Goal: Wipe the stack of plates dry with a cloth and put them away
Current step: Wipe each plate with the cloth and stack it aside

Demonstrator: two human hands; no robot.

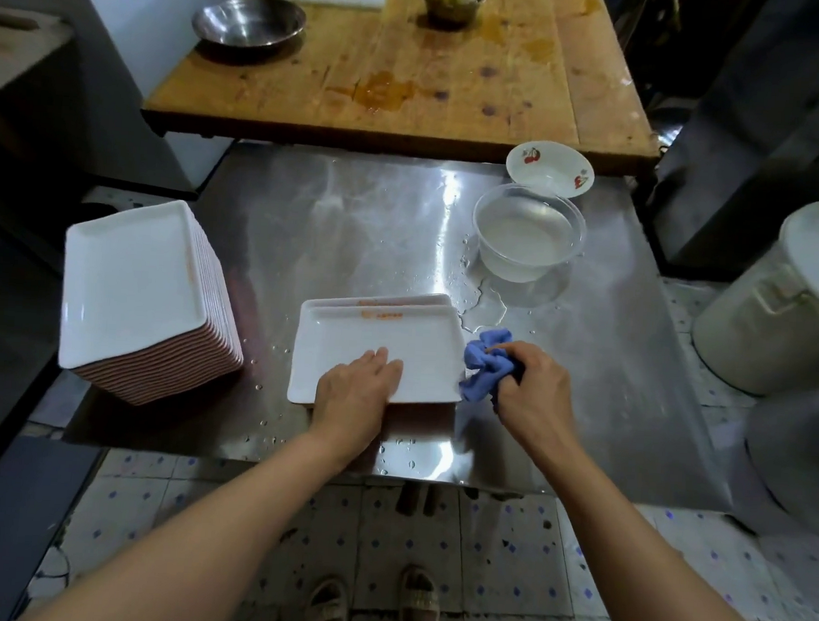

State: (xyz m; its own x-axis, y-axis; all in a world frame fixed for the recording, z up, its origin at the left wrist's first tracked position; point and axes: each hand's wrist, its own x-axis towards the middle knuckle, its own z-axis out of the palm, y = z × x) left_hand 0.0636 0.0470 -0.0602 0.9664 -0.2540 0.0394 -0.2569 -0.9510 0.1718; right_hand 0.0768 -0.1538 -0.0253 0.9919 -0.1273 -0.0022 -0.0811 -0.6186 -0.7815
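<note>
Head view: at frame centre, the left hand (353, 393) lies flat on the top plate (377, 351); the right hand (531, 388) grips a bunched blue cloth (483, 364) at the plate's right edge.

A stainless-steel worktable (355, 222) (wet, beaded with droplets) stands on a floor of pale tiles (503, 576) with small blue diamond marks. Behind it, touching its far edge, sits a stained wooden table (458, 66). A white cabinet (142, 35) rises at the left. Light glares off the steel near the middle.
</note>
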